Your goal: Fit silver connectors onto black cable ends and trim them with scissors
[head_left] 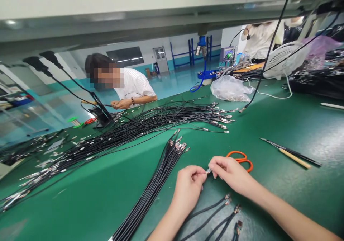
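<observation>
Two hands, one tiny silvery metal connector [209, 170], held low over the green worktop [268, 126].
The left hand [188, 187] and right hand [232, 174] each take a narrow fingertip grip on it, near the orange scissors [240, 157]. The few short cables [215, 208] by the wrists look finished. The neat bundle [158, 178] and big heap [139, 124] look unworked.

Left hand [188, 185] and right hand [231, 174] meet, fingertips pinched together.

The silver connector [209, 170], a small metal piece, was pinched roughly level between the fingertips of the left hand [188, 187] and right hand [232, 174], just above the green table [242, 133]; it apparently capped a cable end.
</observation>
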Demonstrator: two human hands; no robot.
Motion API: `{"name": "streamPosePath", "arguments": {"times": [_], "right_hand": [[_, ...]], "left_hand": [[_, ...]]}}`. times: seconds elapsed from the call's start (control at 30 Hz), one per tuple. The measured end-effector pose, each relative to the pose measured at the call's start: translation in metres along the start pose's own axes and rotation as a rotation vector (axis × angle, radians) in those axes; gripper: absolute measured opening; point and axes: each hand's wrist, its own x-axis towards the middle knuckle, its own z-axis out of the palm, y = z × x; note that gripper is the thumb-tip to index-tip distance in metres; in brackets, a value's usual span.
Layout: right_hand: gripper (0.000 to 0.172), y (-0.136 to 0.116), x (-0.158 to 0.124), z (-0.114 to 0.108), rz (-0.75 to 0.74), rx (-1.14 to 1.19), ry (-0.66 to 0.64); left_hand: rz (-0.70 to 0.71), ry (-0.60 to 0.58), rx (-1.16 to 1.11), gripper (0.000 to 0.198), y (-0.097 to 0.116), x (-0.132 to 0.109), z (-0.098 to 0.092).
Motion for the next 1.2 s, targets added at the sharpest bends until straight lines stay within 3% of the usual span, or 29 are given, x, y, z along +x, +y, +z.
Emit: {"name": "streamPosePath", "arguments": {"times": [0.5, 0.77, 1.03, 1.2], "right_hand": [[0.029, -0.01, -0.004, -0.003, -0.044, 0.019, -0.001], [0.028, -0.016, -0.004, -0.003, -0.042, -0.015, 0.012], [0.027, -0.017, -0.006, 0.001, -0.053, -0.023, 0.005], [0.027, -0.018, -0.007, 0.001, -0.053, -0.016, 0.001]], "left_hand": [[-0.088, 0.021, -0.245, 0.011, 0.007, -0.002, -0.003], [-0.051, -0.071, -0.275, 0.021, 0.005, -0.001, -0.003], [0.106, 0.115, -0.045, 0.019, 0.011, -0.003, -0.001], [0.079, 0.131, -0.162, 0.02, 0.007, -0.002, 0.001]]}}
